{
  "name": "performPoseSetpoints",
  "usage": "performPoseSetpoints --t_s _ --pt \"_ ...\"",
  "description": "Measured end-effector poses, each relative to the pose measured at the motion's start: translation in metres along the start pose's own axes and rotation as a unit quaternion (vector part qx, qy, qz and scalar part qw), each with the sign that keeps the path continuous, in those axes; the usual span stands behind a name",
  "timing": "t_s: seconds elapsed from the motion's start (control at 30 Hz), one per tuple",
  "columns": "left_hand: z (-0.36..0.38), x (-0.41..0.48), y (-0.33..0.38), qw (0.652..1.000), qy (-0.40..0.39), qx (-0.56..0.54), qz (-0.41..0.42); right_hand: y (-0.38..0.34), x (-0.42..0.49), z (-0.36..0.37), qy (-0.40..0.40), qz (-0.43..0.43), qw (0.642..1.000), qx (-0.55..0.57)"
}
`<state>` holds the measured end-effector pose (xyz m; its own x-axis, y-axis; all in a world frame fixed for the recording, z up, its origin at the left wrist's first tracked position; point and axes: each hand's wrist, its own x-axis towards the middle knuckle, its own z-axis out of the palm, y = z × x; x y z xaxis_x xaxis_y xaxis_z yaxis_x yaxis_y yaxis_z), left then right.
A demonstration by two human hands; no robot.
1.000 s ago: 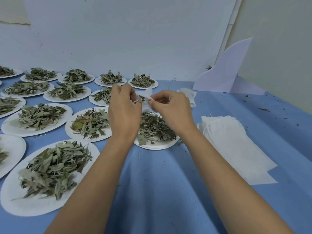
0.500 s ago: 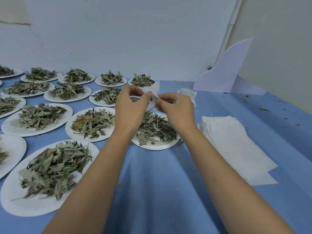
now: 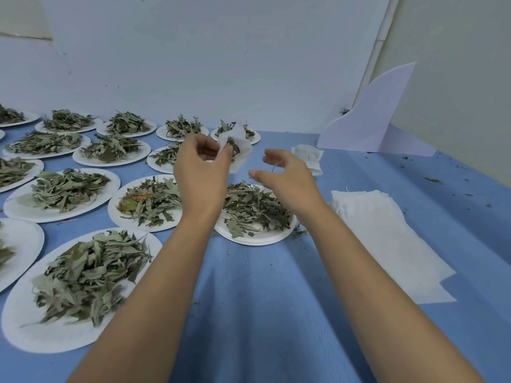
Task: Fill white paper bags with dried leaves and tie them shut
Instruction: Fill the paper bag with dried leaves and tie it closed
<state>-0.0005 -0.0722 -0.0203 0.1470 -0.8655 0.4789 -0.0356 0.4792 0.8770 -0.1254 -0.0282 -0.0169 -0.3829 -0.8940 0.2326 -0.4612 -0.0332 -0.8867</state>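
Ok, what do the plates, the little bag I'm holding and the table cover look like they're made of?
Plates: probably paper or foam, matte white with thin, slightly raised rims.
Bag: likely thin filter paper or nonwoven fabric, matte white, and it creases softly.
Table cover: blue fabric by the look, matte, lying in long soft folds.

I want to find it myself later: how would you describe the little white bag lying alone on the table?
On the blue table, find the purple curved board at the back right. Just left of its base, beyond the right hand, lies a small white bag. Unlike the flat stack of empty bags nearer the person, it sits alone, dark specks showing through.
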Motion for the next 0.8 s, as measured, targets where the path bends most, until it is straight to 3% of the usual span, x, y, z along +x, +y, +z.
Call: performPoseSetpoints --t_s 0.13,0.3,0.53,0.8 --pt "-0.003 0.005 -0.003 0.999 0.037 -0.025 -0.023 0.008 -0.002 -0.006 -0.144 0.002 0.974 -0.173" --pt "-0.003 0.005 -0.005 0.998 0.044 -0.024 -0.032 0.009 -0.006 0.003 -0.209 -0.071 0.933 -0.285" --pt "-0.003 0.003 -0.003 0.999 0.04 -0.017 -0.031 0.014 -0.006 0.013 -0.141 -0.117 0.913 -0.365" --pt "-0.004 0.004 0.003 0.997 0.065 -0.031 -0.038 0.021 -0.004 0.019 -0.088 -0.134 0.924 -0.346"
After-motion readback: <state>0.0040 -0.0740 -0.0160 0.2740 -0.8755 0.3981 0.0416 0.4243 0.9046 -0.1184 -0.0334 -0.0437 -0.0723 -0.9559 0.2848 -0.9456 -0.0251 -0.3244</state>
